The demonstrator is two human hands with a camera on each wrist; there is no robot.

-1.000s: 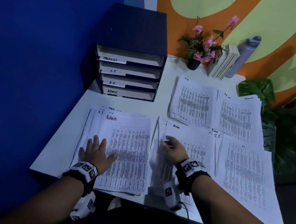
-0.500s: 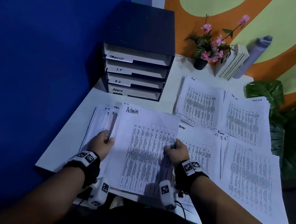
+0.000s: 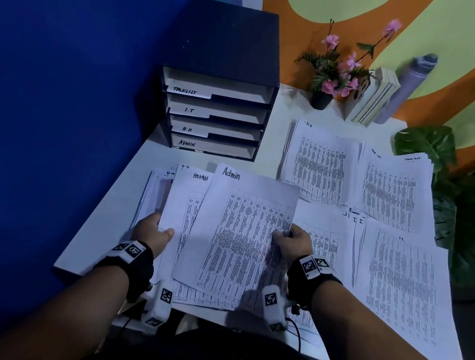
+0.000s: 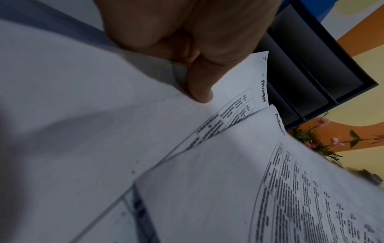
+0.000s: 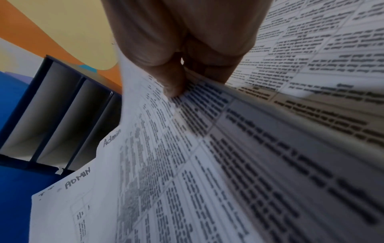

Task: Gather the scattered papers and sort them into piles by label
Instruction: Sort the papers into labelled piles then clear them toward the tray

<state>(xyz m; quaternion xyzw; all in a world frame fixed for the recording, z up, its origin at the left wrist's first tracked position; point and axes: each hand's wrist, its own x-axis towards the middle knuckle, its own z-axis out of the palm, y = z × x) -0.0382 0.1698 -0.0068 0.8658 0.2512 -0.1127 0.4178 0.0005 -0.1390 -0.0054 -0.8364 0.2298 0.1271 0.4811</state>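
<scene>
The papers (image 3: 394, 282) lie in thin white piles all over the white table (image 3: 104, 225), each sheet covered in small printed rows. The right hand (image 3: 294, 239) pinches the right edge of the top sheet marked "Admin" (image 3: 243, 232) and holds it tilted above the pile near the person. The left hand (image 3: 153, 231) grips the left edge of the next sheet marked "ADMIN" (image 3: 181, 203), thumb on top.

The dark paper sorter (image 3: 218, 91) stands at the back left of the table. It has four shelves with tags that read TASKLIST, I-T, H-R and ADMIN. Whether any sheets lie inside cannot be told.

The head view shows the whole table. An "H-R" pile (image 3: 319, 164) and a task list pile (image 3: 392, 189) lie farther back on the right. Behind them stand a small pot of pink flowers (image 3: 334, 70), some white books (image 3: 374, 97) and a grey roll (image 3: 408, 83) by the orange and yellow wall.

The left wrist view shows the thumb (image 4: 199, 85) pressed flat on the smooth paper. The right wrist view shows the sheet bending softly under the thumb (image 5: 172, 78) of the right hand.
</scene>
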